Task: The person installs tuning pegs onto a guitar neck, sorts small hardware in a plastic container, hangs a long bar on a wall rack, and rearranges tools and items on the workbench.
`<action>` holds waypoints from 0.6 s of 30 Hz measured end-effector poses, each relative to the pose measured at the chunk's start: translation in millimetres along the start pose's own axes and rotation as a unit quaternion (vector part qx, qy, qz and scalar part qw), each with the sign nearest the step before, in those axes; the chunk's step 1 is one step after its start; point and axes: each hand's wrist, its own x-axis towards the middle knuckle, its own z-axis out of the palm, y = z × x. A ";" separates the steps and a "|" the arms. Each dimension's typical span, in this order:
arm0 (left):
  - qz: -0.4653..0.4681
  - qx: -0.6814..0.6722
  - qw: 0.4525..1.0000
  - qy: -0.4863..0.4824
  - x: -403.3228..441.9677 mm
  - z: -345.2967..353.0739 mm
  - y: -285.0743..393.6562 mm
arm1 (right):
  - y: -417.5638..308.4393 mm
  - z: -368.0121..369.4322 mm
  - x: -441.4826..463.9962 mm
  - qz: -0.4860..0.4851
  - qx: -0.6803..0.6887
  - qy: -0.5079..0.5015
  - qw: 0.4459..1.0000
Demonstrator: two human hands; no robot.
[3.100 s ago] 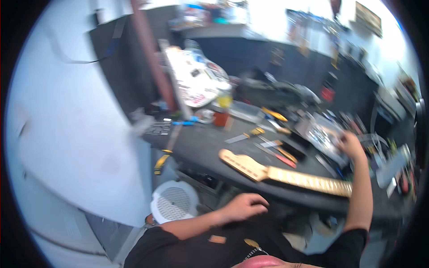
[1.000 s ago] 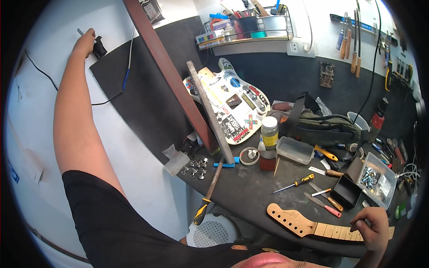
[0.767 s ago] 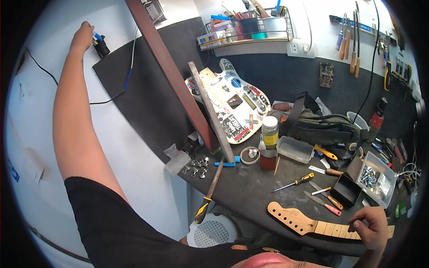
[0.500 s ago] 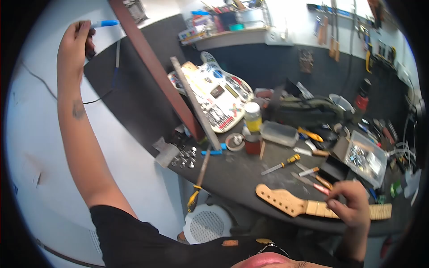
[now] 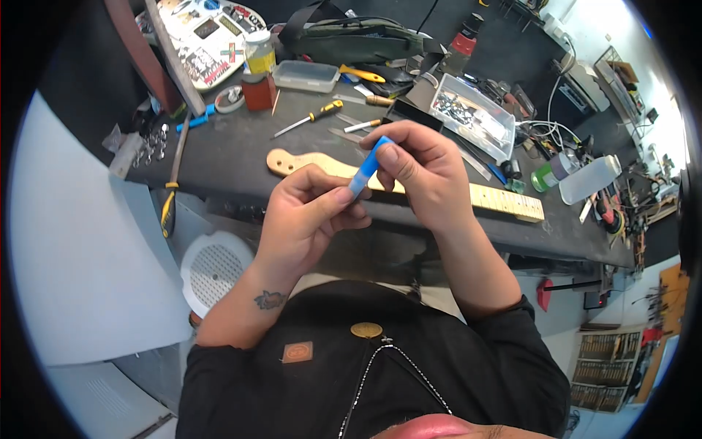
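My left hand (image 5: 311,212) pinches the lower end of a small blue tube-like object (image 5: 368,168) in front of my chest. The fingers of my right hand (image 5: 424,170) are closed round its upper end. The blue object is tilted, its top leaning to the right. Behind my hands, a pale wooden guitar neck (image 5: 504,201) lies along the front edge of the black bench, its middle partly hidden by them. Its headstock (image 5: 289,162) points left.
A yellow-black screwdriver (image 5: 314,117), a clear tub (image 5: 306,75) and a clear box of metal parts (image 5: 474,117) are on the bench (image 5: 227,157). A file (image 5: 172,186) overhangs its left front edge. A round white stool (image 5: 216,274) stands below.
My left hand has come down from the upper left with the blue object. My right hand has moved left to meet it and now holds its other end. The view has tilted down.
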 end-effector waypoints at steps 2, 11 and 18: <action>-0.025 -0.031 0.999 -0.009 -8.0 11.3 -9.7 | -3.0 1.1 -11.4 -0.019 0.016 -0.002 1.000; -0.029 -0.011 0.999 -0.040 -34.2 34.7 -3.9 | -6.2 14.0 -27.4 -0.059 0.064 -0.035 0.996; -0.018 -0.038 0.997 -0.057 -35.2 25.4 1.5 | -20.3 20.4 -22.6 -0.020 0.068 -0.040 0.997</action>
